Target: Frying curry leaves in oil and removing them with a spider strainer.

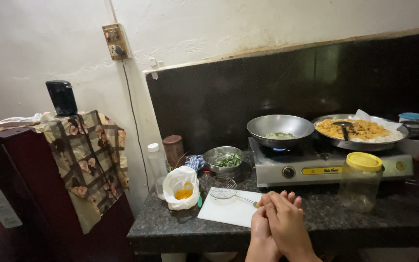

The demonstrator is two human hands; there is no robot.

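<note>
A white cutting board (229,211) lies flat near the front edge of the dark speckled worktop (364,218). A wire strainer (221,187) rests partly on it, mesh bowl at the board's back left, thin handle pointing right across the board.

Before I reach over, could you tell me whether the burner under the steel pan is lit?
Lit: a small blue flame shows beneath the steel pan on the stove.

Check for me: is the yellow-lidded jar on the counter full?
No, the clear jar with the yellow lid looks empty, standing before the stove.
</note>
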